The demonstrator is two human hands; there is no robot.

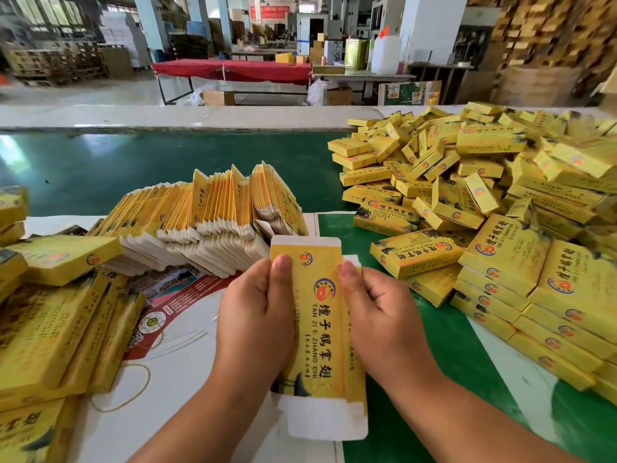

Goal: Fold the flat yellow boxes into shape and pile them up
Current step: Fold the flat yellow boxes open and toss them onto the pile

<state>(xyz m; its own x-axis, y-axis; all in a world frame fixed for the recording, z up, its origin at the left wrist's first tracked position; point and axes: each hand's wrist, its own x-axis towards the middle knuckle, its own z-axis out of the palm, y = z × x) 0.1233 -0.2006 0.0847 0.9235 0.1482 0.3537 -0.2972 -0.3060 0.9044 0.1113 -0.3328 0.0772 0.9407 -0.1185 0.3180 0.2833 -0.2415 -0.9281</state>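
Left hand (255,315) and right hand (377,309) pinch one flat yellow carton (317,329) at centre; folded boxes (484,208) heap at right, flat blanks (207,222) wait behind.

Both forearms come in from the bottom edge, converging toward centre. Left hand (255,315) back-up, thumb extended forward and pressed flat on top of the flat yellow box (317,332), other fingers curled under its left edge. Right hand (380,315) mirrors it: thumb on top at the right edge, fingers wrapped beneath, out of sight. Wrists roughly straight, hands close together, level.
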